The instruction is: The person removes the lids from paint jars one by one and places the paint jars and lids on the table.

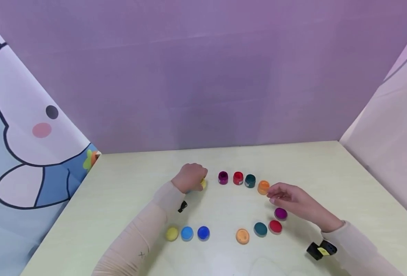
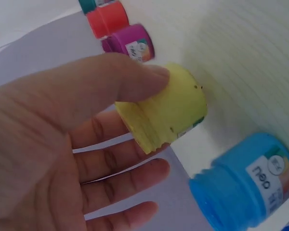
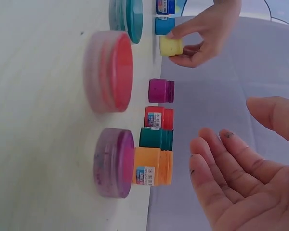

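My left hand (image 1: 189,178) pinches an open yellow paint jar (image 2: 183,101) between thumb and fingers, the other fingers loosely extended. A light blue paint jar (image 2: 245,183) stands beside it, mostly hidden behind the hand in the head view. Right of the yellow jar, a purple jar (image 1: 223,178), a red jar (image 1: 238,178), a dark green jar (image 1: 250,181) and an orange jar (image 1: 263,187) form a curved row. My right hand (image 1: 291,199) hovers by the orange jar with relaxed fingers and nothing in them. The purple lid (image 1: 281,214) lies below that hand.
Nearer on the table (image 1: 224,260) lie a yellow lid (image 1: 171,234), a light blue lid (image 1: 187,233) and a dark blue lid (image 1: 203,233). To their right are an orange lid (image 1: 242,236), a green lid (image 1: 260,229) and a red lid (image 1: 275,227). A purple backdrop (image 1: 217,84) rises behind.
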`<action>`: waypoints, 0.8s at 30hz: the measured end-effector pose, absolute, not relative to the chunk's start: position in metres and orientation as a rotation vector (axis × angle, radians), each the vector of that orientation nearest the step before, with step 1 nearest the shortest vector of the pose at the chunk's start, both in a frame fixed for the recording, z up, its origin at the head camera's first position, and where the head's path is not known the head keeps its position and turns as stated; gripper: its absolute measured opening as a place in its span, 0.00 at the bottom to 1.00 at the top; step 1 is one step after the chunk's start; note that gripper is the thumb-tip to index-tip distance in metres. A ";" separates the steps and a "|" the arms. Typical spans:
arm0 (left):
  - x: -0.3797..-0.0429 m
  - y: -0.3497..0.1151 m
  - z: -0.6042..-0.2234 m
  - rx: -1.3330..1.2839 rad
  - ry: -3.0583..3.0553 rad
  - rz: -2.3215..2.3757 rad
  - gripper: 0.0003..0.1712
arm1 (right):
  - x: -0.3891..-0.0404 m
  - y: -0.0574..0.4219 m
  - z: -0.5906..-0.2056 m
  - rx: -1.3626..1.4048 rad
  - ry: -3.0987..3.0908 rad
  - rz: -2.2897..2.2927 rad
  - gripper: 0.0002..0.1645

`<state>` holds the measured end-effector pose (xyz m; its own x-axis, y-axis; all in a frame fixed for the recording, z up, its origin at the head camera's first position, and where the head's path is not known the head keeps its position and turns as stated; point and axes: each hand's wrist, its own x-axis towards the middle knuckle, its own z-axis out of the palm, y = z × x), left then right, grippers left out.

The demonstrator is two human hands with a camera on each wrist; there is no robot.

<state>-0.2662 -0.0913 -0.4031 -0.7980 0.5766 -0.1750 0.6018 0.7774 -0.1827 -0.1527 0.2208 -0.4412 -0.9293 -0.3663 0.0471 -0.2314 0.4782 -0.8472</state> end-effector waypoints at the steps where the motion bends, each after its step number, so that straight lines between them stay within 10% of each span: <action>1: -0.267 -0.092 -0.404 0.939 2.858 -0.353 0.11 | -0.153 0.221 -0.441 -0.528 2.576 -1.441 0.18; 18: -0.274 -0.100 -0.408 0.800 2.831 -0.252 0.11 | -0.151 0.225 -0.444 -0.617 2.610 -1.444 0.15; 24: -0.270 -0.124 -0.396 0.856 2.903 0.056 0.28 | -0.152 0.228 -0.452 -0.711 2.859 -1.299 0.12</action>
<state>-0.2696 -0.1239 -0.3958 -0.8341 0.5427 -0.0992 0.5384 0.8399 0.0679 -0.1521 0.2279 -0.4520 -0.8996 -0.3600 0.2472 -0.4230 0.5777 -0.6981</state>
